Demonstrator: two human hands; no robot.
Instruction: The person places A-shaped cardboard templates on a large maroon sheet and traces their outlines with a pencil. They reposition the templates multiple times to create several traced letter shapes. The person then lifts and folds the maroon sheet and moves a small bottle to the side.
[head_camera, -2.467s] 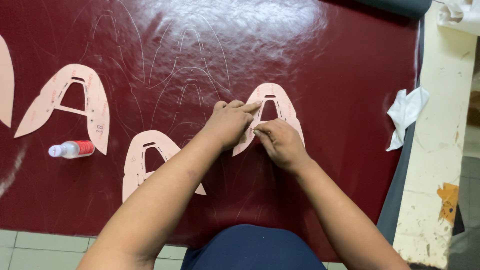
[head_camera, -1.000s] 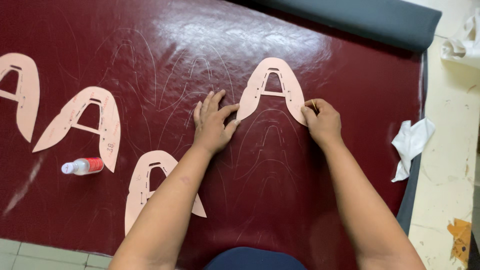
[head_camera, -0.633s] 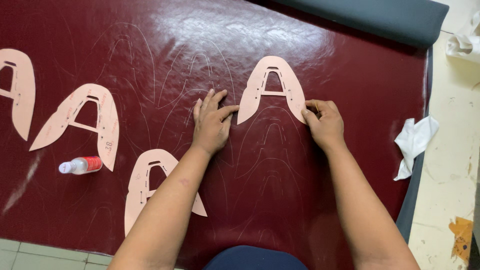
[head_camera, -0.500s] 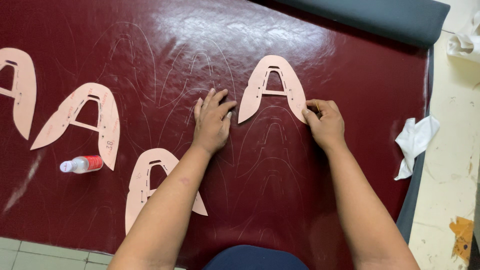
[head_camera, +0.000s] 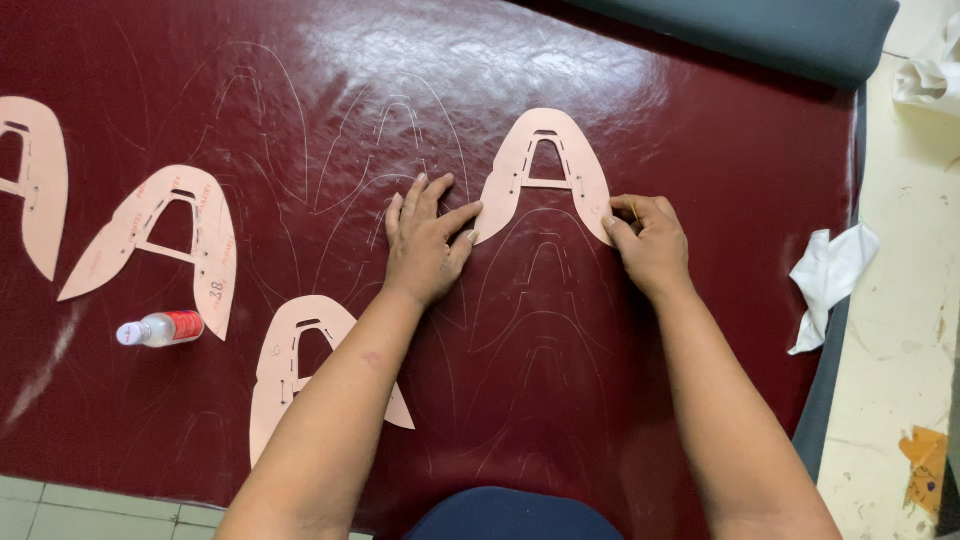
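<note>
- Now left hand lies flat, fingers spread, on maroon leather sheet, touching pink pattern piece.
- Right hand pinches the piece's right tip.
- Small bottle lies well left.

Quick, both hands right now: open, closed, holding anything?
Left hand: open, flat on the dark red sheet, thumb touching the pink pattern piece.
Right hand: fingers curled, pinching the piece's right tip.
</note>
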